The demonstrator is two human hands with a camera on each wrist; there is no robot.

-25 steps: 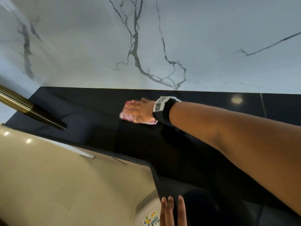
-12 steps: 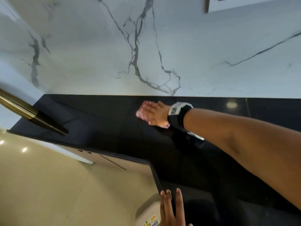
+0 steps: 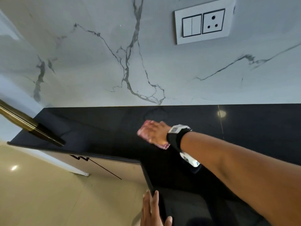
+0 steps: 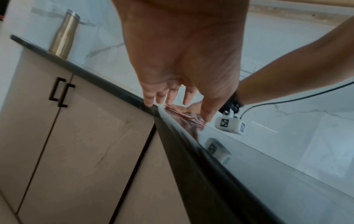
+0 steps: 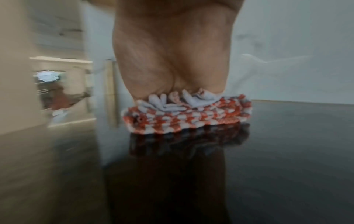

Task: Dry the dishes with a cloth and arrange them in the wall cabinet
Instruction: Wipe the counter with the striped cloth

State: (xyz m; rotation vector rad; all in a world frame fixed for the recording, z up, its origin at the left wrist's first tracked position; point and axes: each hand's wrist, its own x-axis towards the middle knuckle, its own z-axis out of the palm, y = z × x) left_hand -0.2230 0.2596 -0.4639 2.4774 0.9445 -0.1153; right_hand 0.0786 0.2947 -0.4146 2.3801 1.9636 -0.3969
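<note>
Marble wall [image 3: 97, 62] with grey veins filled the upper half of the head view, and a switch-and-socket plate [image 3: 203, 25] sat on it at the upper right. Below ran the black countertop [image 3: 97, 128], glossy enough to mirror what passed over it, with pale cabinet doors [image 4: 76, 144] under its edge at the left of the left wrist view. A brass cylinder [image 4: 64, 33] stood on the counter at the upper left of that view, well apart from both hands.

Near the centre of the head view the right hand [image 3: 157, 132] lay flat on the folded red-and-white cloth [image 5: 187, 112], palm down, fingers stretched over it and not visibly curled round it; pressing this way probably kept the folds together and the cloth tight against the counter for wiping. The cloth rested directly on the black surface, between the wall and the front edge.

At the bottom centre of the head view the left hand [image 3: 151, 211] held nothing, its fingers [image 4: 149, 100] straight and loosely spread, tips at the counter's corner edge, likely as a brace for the long reach. No dishes or wall cabinet showed in any view.
</note>
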